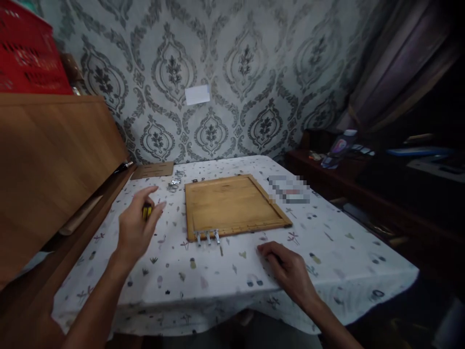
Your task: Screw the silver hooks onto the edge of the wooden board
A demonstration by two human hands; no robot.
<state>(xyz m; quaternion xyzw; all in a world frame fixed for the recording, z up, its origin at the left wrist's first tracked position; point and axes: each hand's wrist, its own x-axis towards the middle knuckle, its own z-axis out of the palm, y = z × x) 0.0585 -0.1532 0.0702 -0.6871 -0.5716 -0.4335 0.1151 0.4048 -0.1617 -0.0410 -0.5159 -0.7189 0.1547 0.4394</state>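
Note:
My left hand [136,225] is over the left part of the cloth, thumb and index finger apart. A small yellow and black object [147,211] shows between them; whether the hand touches it is unclear. My right hand [286,269] rests near the front edge, fingers curled; anything inside is hidden. Between and beyond the hands lies a framed wooden panel [225,202], flat. Several small metal pieces [208,238] sit along its front left edge. More metal parts [174,183] lie on the cloth left of the panel.
A patterned white cloth [225,276] covers the table. Brown cardboard [152,170] lies at the back left, beside a wooden cabinet [54,165]. A blurred-out item [289,189] is right of the panel. On a dark side surface stands a bottle [339,149].

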